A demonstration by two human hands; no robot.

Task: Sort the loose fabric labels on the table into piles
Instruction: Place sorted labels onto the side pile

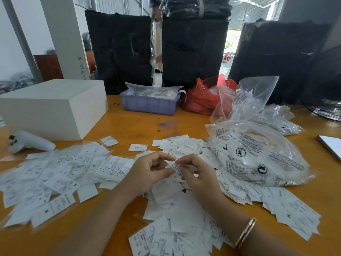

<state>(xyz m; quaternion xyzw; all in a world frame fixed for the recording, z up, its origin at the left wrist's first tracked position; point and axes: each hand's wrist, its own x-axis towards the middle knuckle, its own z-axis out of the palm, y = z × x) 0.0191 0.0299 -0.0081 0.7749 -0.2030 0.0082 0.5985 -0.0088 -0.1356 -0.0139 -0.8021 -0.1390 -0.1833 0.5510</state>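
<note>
White fabric labels with black print cover the orange table. A broad pile spreads at the left. Another heap lies in front of me and runs to the right. A smaller heap sits just behind my hands. My left hand and my right hand meet above the middle heap. Both pinch a small bunch of labels between thumbs and fingertips. A gold bracelet circles my right wrist.
A white box stands at the back left, a white handheld device before it. A purple tray, a red bag and clear printed plastic bags lie behind and right. A phone is at the right edge.
</note>
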